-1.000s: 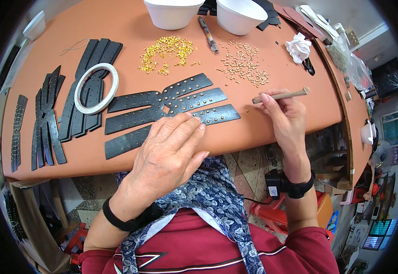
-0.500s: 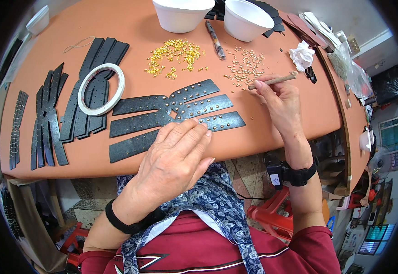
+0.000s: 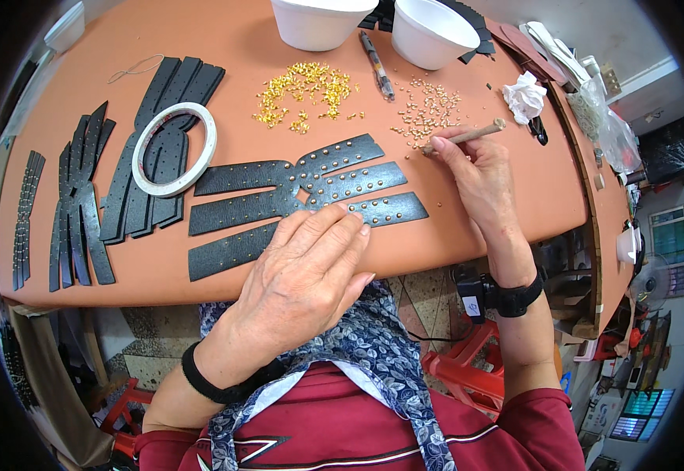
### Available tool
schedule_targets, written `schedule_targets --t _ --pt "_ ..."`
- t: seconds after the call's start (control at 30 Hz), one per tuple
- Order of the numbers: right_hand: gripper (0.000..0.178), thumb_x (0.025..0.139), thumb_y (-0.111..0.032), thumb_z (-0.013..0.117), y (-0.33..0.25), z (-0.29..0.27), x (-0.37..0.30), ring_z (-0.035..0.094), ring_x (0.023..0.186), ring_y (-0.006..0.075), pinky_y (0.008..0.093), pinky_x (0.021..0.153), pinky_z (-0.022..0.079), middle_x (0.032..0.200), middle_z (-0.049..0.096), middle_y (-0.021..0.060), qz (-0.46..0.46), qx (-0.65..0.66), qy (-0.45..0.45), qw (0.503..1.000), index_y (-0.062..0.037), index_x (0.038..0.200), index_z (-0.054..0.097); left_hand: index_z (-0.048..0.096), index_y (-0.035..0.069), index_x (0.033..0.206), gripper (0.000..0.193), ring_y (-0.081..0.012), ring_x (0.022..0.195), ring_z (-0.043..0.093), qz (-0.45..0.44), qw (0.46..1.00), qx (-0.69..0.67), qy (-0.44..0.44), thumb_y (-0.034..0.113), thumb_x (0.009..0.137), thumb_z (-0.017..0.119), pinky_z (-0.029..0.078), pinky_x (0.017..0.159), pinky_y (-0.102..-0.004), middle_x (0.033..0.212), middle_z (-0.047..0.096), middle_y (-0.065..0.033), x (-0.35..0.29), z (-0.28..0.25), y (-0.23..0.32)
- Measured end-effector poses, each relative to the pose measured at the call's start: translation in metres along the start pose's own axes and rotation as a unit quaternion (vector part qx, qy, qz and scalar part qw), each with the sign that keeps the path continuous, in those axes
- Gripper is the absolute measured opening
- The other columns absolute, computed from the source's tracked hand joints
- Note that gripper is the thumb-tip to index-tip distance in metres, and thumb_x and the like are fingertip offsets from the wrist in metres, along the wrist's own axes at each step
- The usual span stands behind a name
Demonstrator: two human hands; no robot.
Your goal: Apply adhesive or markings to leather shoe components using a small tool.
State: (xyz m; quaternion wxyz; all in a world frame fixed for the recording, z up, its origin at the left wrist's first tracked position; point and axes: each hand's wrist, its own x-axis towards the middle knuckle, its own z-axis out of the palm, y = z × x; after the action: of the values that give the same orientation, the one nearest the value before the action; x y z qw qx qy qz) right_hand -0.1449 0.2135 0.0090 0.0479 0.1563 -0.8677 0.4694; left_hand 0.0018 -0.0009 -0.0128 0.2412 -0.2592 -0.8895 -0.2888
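My left hand [image 3: 301,271] lies flat, fingers stretched out, on a black leather piece [image 3: 236,208] cut into several strips that meet at a small diamond-shaped hole. Rows of round metal studs line its right-hand strips; the left-hand strips show smaller dots. Part of the lower strip is hidden under my left hand. In my right hand [image 3: 485,180] a thin brownish stick [image 3: 477,133] is pinched between thumb and fingers. Its lower tip is close to the table, at the near edge of scattered copper-coloured rivet caps [image 3: 430,111]. Gold-coloured rivets [image 3: 310,90] are spread farther left.
A white tape roll [image 3: 144,161] rests on stacked black leather pieces [image 3: 126,196]. More studded strips [image 3: 83,216] lie at far left. Two white bowls [image 3: 317,23] and a pen [image 3: 376,67] are at the back. Crumpled tissue [image 3: 524,98] lies right, near the table edge.
The whole view has shifted slightly. My right hand has moved the stick's tip a little to the left, along the near edge of the copper-coloured caps. My left hand stays on the leather.
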Motion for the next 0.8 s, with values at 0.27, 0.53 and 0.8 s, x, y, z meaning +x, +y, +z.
schedule_targets --t 0.27,0.53,0.8 --pt "0.02 0.091 -0.016 0.067 0.0 -0.002 -0.001 0.068 0.077 0.0154 0.029 0.069 0.052 0.082 0.072 0.0108 -0.006 -0.061 -0.01 0.998 0.0018 0.098 0.071 0.066 -0.005 0.109 0.049 -0.032 0.112 0.058 -0.002 1.0 0.0 0.0 0.013 0.066 0.08 0.047 0.091 -0.0445 0.113 0.062 -0.016 -0.001 -0.001 0.0" --pt "0.02 0.093 -0.016 0.067 -0.004 -0.02 -0.007 0.061 0.068 0.0057 0.0166 0.051 0.042 0.085 0.069 0.0074 0.125 0.234 -0.027 0.964 0.0018 0.103 0.064 0.066 -0.005 0.108 0.047 -0.0324 0.112 0.058 -0.003 1.0 -0.003 0.004 0.012 0.066 0.08 0.047 0.092 -0.0447 0.113 0.062 -0.0159 -0.001 0.001 0.0" --pt "0.02 0.094 -0.019 0.067 -0.008 -0.014 -0.017 0.067 0.066 0.0093 0.016 0.044 0.04 0.086 0.069 0.0091 0.159 0.324 -0.046 0.931 -0.001 0.1 0.063 0.066 -0.004 0.108 0.048 -0.032 0.113 0.057 -0.005 1.0 -0.003 0.007 0.012 0.066 0.08 0.047 0.093 -0.0452 0.114 0.062 -0.0153 -0.003 0.0 0.0"
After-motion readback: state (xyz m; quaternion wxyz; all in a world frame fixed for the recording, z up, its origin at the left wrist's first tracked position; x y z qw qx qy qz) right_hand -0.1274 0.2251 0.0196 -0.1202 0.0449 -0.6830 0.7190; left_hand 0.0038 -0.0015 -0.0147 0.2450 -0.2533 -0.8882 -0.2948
